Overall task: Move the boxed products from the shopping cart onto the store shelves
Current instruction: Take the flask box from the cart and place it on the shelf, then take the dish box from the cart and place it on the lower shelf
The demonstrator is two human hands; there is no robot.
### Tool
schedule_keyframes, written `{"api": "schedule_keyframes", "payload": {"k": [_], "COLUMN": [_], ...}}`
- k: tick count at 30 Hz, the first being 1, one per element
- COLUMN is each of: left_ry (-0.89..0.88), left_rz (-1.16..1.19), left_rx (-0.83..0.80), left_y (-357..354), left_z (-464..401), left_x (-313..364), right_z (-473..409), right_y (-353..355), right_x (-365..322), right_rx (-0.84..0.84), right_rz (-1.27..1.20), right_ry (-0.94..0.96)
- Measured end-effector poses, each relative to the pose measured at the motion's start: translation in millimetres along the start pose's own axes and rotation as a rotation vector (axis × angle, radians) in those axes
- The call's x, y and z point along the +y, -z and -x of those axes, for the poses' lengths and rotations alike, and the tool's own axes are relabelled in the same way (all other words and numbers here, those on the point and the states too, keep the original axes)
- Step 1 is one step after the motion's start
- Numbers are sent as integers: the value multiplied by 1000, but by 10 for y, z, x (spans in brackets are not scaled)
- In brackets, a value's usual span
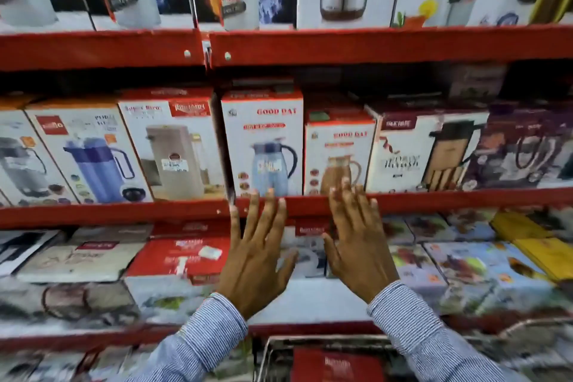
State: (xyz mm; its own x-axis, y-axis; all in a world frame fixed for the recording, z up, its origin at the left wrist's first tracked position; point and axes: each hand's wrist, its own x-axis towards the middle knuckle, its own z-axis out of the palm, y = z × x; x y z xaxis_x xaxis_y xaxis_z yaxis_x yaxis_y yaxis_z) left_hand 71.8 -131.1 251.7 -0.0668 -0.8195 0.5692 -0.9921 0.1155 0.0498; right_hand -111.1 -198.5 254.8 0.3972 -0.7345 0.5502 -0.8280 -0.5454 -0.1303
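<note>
Head view: much is blurred, and the print on most boxes cannot be read. The cart (310,357) is cut off by the bottom edge; only its wire rim and one red box (338,364) inside it show. Both hands are raised, fingers spread wide, holding nothing. The left hand (255,257) has fingertips at the front edge of the middle shelf (124,212), below a blue-jug box (263,146). The right hand (359,242) overlaps the lower front of a brown-jug box (339,158) just beside it; whether it touches is unclear. Striped sleeves (201,341) cover both wrists.
</note>
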Motion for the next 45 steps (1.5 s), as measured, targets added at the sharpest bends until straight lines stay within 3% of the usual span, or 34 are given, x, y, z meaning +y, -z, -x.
{"api": "schedule_keyframes", "payload": {"k": [8,14,20,26,35,39,45], "left_ry": [27,160,577,904,925,979,988], "left_rz": [43,252,474,528,562,572,596], "left_rx": [-310,-584,-861,-932,-848,-709,-408], "left_y": [-748,-1336,-2067,-2171,-1885,-1497,-809], "left_z": [862,1590,2111,2044,1966,1817,1518], "left_x": [293,513,574,687,536,456,314], "right_z": [1132,1909,2335,2425,2467,2319,1824], "right_y": [-600,-1048,-1352,-1606,-1447,-1112,-555], "right_x": [424,694,795,966,1043,1021,831], "right_rx": [-281,-657,-858,-1055,-820,-639,-481], "right_rz": [39,-196,-422,-497,-683,-796,-777], "right_ry": [-140,-479,-834,-1073,-1152,-1135,-1007]}}
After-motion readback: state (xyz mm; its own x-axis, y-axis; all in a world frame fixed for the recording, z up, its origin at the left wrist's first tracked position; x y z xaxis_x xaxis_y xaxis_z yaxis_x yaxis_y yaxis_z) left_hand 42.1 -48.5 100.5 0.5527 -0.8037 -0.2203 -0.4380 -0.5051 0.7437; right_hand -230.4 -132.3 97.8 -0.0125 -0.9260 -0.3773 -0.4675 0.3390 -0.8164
